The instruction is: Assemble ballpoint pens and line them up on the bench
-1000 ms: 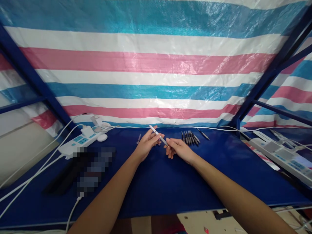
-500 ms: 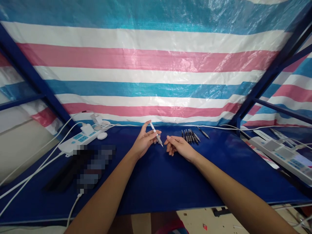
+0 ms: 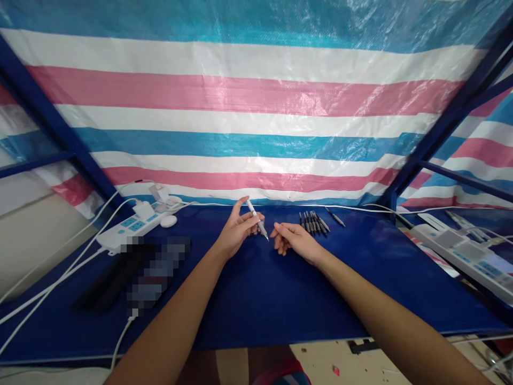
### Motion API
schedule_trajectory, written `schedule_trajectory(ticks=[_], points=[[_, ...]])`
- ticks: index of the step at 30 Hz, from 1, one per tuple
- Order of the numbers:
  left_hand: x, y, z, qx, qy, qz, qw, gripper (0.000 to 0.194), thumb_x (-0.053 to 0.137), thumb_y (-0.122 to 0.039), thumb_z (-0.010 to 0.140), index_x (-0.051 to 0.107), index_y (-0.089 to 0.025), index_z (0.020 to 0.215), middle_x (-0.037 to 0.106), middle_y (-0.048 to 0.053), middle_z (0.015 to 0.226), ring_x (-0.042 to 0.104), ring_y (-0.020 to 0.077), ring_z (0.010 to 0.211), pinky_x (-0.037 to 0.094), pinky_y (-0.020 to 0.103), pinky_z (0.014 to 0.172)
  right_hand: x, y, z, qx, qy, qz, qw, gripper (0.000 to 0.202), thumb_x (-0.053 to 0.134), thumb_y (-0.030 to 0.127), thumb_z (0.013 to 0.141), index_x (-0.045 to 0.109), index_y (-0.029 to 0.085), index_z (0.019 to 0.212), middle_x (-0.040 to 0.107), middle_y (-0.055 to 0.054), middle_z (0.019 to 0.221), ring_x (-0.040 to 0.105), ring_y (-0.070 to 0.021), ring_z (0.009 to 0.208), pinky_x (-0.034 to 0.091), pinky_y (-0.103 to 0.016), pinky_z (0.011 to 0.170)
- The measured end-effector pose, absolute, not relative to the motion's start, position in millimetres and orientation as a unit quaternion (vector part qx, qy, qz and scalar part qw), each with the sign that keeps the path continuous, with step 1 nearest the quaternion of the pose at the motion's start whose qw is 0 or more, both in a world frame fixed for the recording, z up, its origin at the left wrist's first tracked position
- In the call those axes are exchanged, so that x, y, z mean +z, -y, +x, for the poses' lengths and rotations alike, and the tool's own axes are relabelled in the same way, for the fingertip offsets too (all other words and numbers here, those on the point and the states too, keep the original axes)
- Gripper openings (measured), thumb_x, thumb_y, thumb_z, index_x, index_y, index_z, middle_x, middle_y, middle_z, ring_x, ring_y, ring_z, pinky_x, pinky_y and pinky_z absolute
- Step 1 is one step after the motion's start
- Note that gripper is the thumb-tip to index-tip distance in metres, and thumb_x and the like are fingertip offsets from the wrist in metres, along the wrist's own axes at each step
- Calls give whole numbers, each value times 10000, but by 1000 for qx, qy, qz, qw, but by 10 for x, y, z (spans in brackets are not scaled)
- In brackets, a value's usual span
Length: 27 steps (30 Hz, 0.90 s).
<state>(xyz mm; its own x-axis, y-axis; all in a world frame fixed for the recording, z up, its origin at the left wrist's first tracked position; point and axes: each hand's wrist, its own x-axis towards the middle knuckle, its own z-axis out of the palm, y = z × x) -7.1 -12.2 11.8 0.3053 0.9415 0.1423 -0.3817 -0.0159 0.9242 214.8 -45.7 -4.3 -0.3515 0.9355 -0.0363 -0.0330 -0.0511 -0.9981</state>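
Observation:
A white pen with a grey grip [image 3: 256, 218] is held between the thumb and fingers of my left hand [image 3: 237, 230], its tip slanting down to the right. Just right of that tip, my right hand [image 3: 294, 240] is closed, with thumb and index finger pinched together; whether anything small is between them cannot be made out. Beyond my right hand several dark pens [image 3: 313, 222] lie side by side on the blue table [image 3: 276, 299], and a single pen [image 3: 335, 217] lies apart to their right. Small dark items behind my left fingers are mostly hidden.
A white power strip [image 3: 132, 227] with plugs and cables lies at the left, beside a round white object [image 3: 169, 221]. Nearer is a dark, pixelated item [image 3: 156, 278] with a cable. Another power strip [image 3: 460, 256] is at the right. A striped sheet [image 3: 256, 96] hangs behind.
The camera view has shifted slightly. Both hands keep nearly the same pose, and the white pen stays in my left hand.

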Motion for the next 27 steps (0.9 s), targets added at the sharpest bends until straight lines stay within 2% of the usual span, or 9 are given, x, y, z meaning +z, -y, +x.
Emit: schedule_trajectory(ticks=[6,13,16,19,21,23,24,26,27], points=[[174,163,-63,497,-291,496,649,1077,887,-269,877,237,-339,1732,788,139,1241,733,197,875,511,333,759,-76,441,2152,600,562,-404,401,602,701,773,914,707,174,969,717,-26,702,672,-152,567,535,-270,544],[177,134,-101,522,-290,483,640,1036,890,-260,862,297,-326,1709,807,121,1188,746,194,853,530,323,758,-78,440,2157,601,566,-401,397,580,690,759,930,710,181,961,716,-27,701,674,-154,568,540,-272,548],[203,131,-111,529,-299,469,641,1102,880,-246,874,207,-339,1742,786,147,1278,747,192,892,535,313,760,-74,444,2157,600,568,-402,395,577,694,761,923,709,185,949,717,-29,698,673,-157,570,542,-279,552],[176,87,-138,548,-335,437,629,1165,888,-259,866,140,-298,1758,769,172,1317,734,182,904,535,295,741,-69,449,2158,601,570,-402,391,584,695,768,916,710,185,952,719,-29,700,669,-155,568,539,-278,553],[120,18,-195,563,-378,423,601,1059,905,-313,840,311,-243,1714,784,168,1265,717,173,855,517,274,682,-63,453,2160,601,571,-401,390,581,691,765,922,710,185,953,718,-28,703,670,-154,571,536,-274,554],[50,-68,-297,565,-432,429,557,780,901,-387,819,605,-191,1514,801,149,1169,699,170,784,480,261,619,-58,459,2162,602,571,-401,389,571,691,756,928,709,186,954,717,-25,705,672,-153,576,533,-271,554],[19,-110,-361,553,-463,448,527,643,868,-437,840,694,-171,1399,807,144,1122,693,179,752,486,278,620,-56,461,2163,602,571,-401,388,566,692,751,931,709,186,956,718,-24,706,672,-153,578,532,-270,555],[-20,-174,-499,518,-540,506,428,494,811,-445,873,767,-168,1279,822,125,1009,719,235,778,530,332,691,-54,466,2165,603,572,-401,386,561,691,745,934,709,185,959,719,-24,706,671,-153,578,532,-271,557],[-24,-192,-563,499,-569,546,359,434,796,-416,885,788,-175,1246,825,116,970,741,267,856,549,356,773,-53,468,2166,603,572,-401,385,560,691,743,935,710,184,960,720,-24,707,671,-153,580,532,-272,558]])
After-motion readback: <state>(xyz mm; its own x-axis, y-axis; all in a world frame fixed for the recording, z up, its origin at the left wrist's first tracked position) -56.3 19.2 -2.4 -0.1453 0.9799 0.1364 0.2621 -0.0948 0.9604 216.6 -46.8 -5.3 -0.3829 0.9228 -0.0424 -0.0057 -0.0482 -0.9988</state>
